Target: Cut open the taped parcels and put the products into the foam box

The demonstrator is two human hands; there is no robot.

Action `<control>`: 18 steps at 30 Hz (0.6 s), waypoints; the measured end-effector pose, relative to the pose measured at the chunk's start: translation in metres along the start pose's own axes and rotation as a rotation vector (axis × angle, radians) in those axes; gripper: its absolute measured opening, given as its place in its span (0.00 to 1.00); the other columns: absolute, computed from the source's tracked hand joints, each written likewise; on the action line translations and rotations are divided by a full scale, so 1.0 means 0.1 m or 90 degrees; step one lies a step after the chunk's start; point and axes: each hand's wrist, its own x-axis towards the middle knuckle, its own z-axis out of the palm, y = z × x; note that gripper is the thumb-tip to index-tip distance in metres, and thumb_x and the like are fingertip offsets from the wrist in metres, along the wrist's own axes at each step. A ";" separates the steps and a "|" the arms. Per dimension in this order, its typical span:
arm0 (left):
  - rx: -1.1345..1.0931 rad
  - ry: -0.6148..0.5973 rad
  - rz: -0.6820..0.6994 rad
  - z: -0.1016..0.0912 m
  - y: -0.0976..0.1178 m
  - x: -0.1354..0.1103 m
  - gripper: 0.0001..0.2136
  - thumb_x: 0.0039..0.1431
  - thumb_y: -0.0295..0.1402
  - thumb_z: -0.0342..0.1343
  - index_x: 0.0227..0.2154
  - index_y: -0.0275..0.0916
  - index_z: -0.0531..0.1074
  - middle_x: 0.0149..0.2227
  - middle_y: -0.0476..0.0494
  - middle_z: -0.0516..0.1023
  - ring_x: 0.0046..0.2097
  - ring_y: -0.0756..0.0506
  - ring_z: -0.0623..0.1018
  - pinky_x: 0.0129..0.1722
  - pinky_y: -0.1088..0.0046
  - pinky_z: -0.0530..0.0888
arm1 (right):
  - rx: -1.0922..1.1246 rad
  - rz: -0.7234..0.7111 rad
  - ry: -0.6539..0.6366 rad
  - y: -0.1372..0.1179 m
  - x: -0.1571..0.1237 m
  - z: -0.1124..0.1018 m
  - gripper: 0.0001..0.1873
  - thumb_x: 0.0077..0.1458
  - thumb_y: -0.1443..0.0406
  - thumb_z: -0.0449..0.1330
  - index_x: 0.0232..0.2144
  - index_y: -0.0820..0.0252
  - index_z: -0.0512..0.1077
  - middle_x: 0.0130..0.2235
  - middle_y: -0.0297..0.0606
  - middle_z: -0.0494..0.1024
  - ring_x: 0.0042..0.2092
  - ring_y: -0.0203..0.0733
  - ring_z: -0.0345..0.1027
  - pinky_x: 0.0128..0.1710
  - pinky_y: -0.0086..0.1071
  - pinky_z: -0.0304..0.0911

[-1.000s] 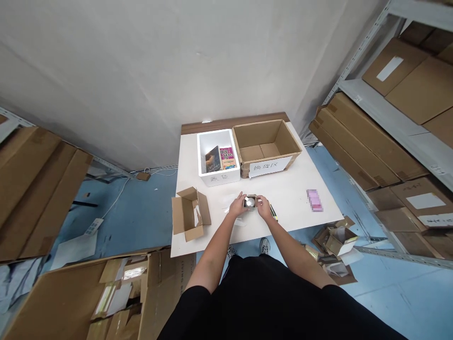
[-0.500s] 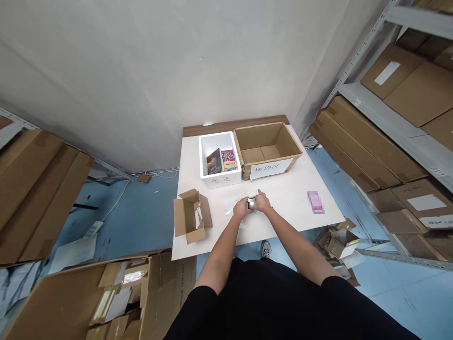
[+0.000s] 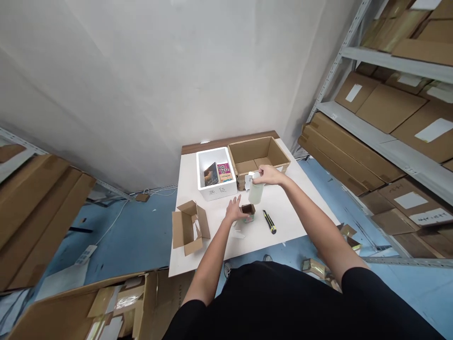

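From my right hand point(image 3: 269, 174) hangs a pale, translucent cylindrical container point(image 3: 255, 192), gripped near its top, above the white table point(image 3: 290, 217). I cannot tell whether it is glass or plastic. Spread fingers show on my left hand point(image 3: 233, 210), whose thumb reaches to the near side of a small open box point(image 3: 249, 212) with a dark inside. Whether the thumb presses on the box is unclear. Right of that box lies a black and yellow utility knife point(image 3: 269, 222). Clear plastic wrapping point(image 3: 236, 233) lies near my left wrist.
At the table's back stand a white foam box point(image 3: 217, 191) with two books and a large cardboard box point(image 3: 276, 146). An open small carton point(image 3: 187, 226) sits at the left. Shelves point(image 3: 375, 132) flank the right; a big box of cartons point(image 3: 78, 293) is lower left.
My hands were together over a small object; now they are apart. The container has come into view in my right hand, lifted up and right. The utility knife now shows. My view has shifted.
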 end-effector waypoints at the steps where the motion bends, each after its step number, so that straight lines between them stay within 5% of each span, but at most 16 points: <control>1: -0.092 0.034 0.052 -0.17 0.12 -0.04 0.60 0.36 0.51 0.79 0.72 0.41 0.57 0.72 0.25 0.60 0.73 0.25 0.59 0.68 0.47 0.60 | -0.002 -0.003 0.002 -0.05 -0.01 -0.05 0.25 0.35 0.51 0.72 0.29 0.55 0.64 0.28 0.28 0.66 0.31 0.37 0.59 0.28 0.30 0.47; 4: -0.309 0.176 0.226 -0.56 0.62 -0.16 0.43 0.51 0.51 0.72 0.67 0.43 0.65 0.65 0.32 0.71 0.64 0.35 0.73 0.63 0.53 0.69 | 0.007 -0.012 0.016 -0.17 0.01 -0.11 0.26 0.35 0.51 0.73 0.27 0.55 0.64 0.27 0.29 0.67 0.31 0.37 0.60 0.28 0.30 0.47; 9: -0.349 0.264 0.292 -0.82 1.33 -0.22 0.48 0.39 0.43 0.80 0.65 0.42 0.67 0.58 0.34 0.76 0.54 0.38 0.78 0.55 0.57 0.75 | 0.121 -0.040 0.038 -0.24 0.01 -0.07 0.25 0.40 0.47 0.73 0.28 0.57 0.67 0.27 0.30 0.70 0.31 0.39 0.64 0.29 0.30 0.55; 14: -0.529 0.197 0.292 -1.12 1.43 -0.22 0.54 0.43 0.45 0.78 0.71 0.42 0.56 0.55 0.35 0.79 0.52 0.38 0.80 0.54 0.59 0.76 | 0.482 -0.164 -0.112 -0.03 -0.19 0.14 0.35 0.46 0.48 0.73 0.53 0.52 0.72 0.45 0.38 0.81 0.46 0.47 0.75 0.45 0.38 0.71; 18: -0.591 0.145 0.300 -1.32 1.48 -0.24 0.55 0.50 0.47 0.74 0.75 0.44 0.48 0.59 0.35 0.77 0.57 0.38 0.78 0.58 0.61 0.75 | 0.610 -0.215 -0.174 0.10 -0.33 0.49 0.65 0.42 0.54 0.78 0.75 0.46 0.48 0.50 0.40 0.81 0.49 0.51 0.77 0.52 0.46 0.72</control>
